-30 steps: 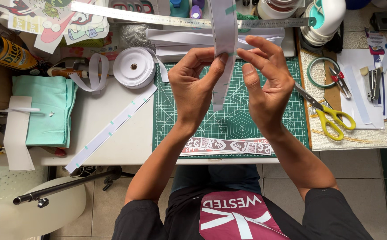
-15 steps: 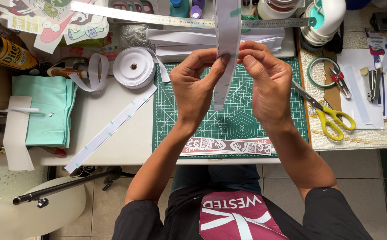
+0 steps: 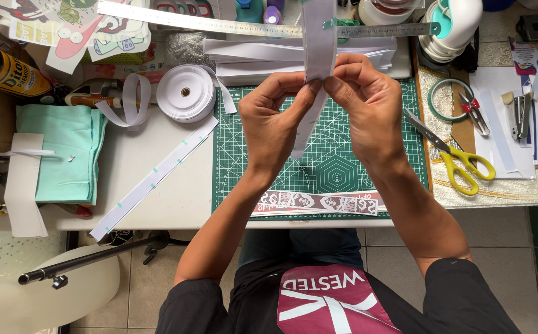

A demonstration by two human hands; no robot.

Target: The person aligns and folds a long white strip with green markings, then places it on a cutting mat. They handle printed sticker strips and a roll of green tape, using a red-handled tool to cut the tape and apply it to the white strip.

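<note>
Yellow-handled scissors (image 3: 460,162) lay right of my green cutting mat (image 3: 337,173); a white tape roll (image 3: 186,93) sat left.

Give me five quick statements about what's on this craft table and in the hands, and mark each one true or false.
1. Both hands pinch the same white strip. True: the left hand and the right hand grip it together above the green cutting mat.
2. The yellow-handled scissors lie to the left of the mat. False: they lie by its right edge.
3. A roll of white tape sits by the mat's upper left corner. True.
4. The metal ruler lies at the table's near edge. False: it lies across the far side, beyond the hands.
5. The folded fabric at the left is red. False: it is pale mint green.
</note>
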